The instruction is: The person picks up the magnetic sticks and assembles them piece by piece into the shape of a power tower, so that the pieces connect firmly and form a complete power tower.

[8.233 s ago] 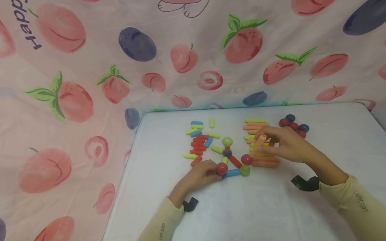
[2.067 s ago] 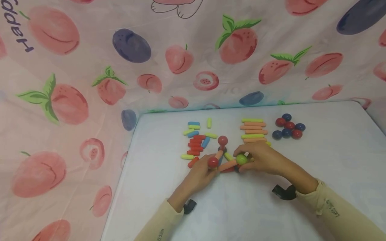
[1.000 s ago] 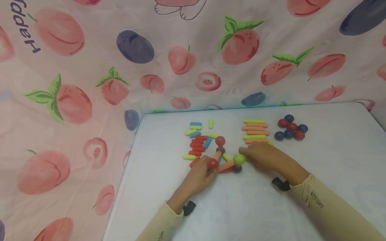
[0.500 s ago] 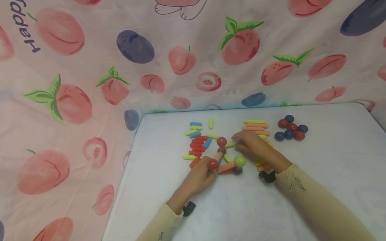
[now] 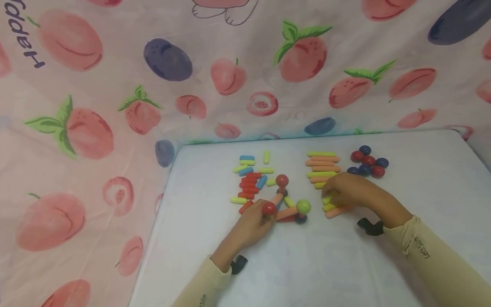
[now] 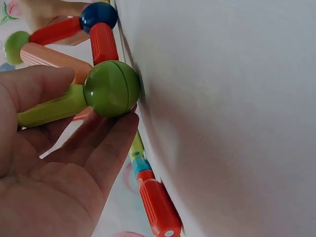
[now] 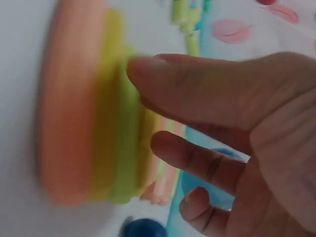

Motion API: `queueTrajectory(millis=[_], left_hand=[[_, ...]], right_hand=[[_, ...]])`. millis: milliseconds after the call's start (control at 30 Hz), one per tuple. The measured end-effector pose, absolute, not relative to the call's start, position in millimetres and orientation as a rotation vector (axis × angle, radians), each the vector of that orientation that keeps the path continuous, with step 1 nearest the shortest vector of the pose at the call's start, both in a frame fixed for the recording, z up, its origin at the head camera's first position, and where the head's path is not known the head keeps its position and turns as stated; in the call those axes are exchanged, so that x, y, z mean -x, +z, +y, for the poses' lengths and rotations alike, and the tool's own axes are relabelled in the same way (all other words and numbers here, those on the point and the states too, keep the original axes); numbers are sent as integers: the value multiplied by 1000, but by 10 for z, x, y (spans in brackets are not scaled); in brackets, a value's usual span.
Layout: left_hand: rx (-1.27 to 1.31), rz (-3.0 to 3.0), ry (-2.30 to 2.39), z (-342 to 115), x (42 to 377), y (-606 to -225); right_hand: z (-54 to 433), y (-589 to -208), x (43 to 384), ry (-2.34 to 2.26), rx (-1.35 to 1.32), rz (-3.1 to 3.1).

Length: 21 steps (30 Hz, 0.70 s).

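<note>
My left hand (image 5: 249,226) grips the near left corner of a toy ball-and-stick structure. A red ball (image 5: 270,208) stands at that corner, with an orange stick (image 5: 287,212) running right toward a green ball (image 5: 303,206). Another red ball (image 5: 282,180) tops the far corner. In the left wrist view, thumb and fingers pinch a yellow-green stick (image 6: 54,106) that meets a green ball (image 6: 111,89). My right hand (image 5: 350,189) hovers at the row of long orange and yellow sticks (image 5: 323,169). In the right wrist view its fingers are parted beside a yellow-green stick (image 7: 126,133).
Short red sticks (image 5: 249,185) and blue and yellow-green ones lie left of the structure. Several red and blue balls (image 5: 368,160) sit at the far right of the white table (image 5: 307,264). A fruit-print cloth (image 5: 230,38) hangs behind it.
Since 8.2 seconds ago, orange sticks have joined the structure. Within the last half second my right hand has moved right, from beside the structure to the long sticks. The left hand keeps its grip.
</note>
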State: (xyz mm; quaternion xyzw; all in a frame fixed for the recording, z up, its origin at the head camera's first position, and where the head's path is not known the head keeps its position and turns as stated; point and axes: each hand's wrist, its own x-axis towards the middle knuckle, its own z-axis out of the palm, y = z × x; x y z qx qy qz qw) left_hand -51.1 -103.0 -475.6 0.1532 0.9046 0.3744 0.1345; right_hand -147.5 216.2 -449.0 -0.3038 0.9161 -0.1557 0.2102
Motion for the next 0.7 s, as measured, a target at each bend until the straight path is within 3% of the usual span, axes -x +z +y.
queueTrajectory(millis=[433,700], left_hand=[[-491,2558,1107,-1048,581,-4788],[-464,2527,1041,-1042,683,-4799]], right_hand=[[2161,-4640,1454,-258,1005,2648],[2113,-4496,1299,-846,815,2730]])
